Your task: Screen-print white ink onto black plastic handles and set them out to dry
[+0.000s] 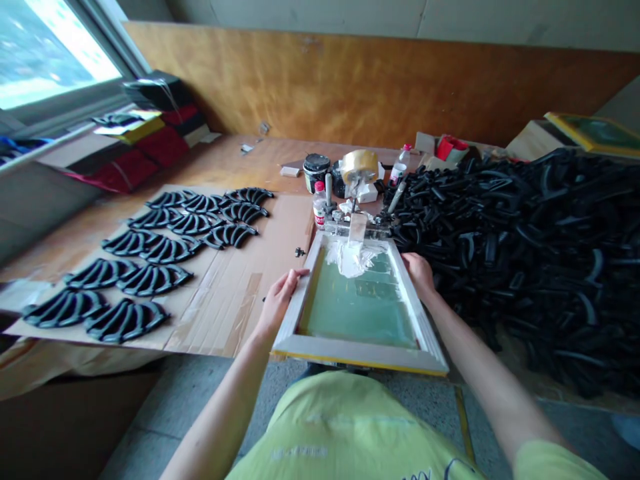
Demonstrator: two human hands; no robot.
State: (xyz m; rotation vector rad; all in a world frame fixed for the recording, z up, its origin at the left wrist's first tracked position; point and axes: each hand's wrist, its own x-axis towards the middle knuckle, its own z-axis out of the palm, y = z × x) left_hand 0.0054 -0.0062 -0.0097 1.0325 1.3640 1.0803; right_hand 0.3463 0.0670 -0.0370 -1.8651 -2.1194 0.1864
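Observation:
A screen printing frame (295,313) with a green mesh (357,310) lies in front of me at the table's edge. My left hand (281,297) grips its left side, fingertips at the outer edge. On the opposite side my right hand (419,272) holds the right rail, its fingers partly hidden by the frame. Thick white ink (350,259) is smeared over the far end of the mesh. A pale scraper (357,228) stands in that ink. Behind the frame, a metal clamp bar (350,231) runs along its far edge.
Several black ribbed, fan-shaped parts (155,280) lie in rows on cardboard (235,287) at left. A large heap of black parts (525,247) covers the right. Behind the frame stand a tape roll (360,165), a black tub (316,175) and red-capped bottles (319,205).

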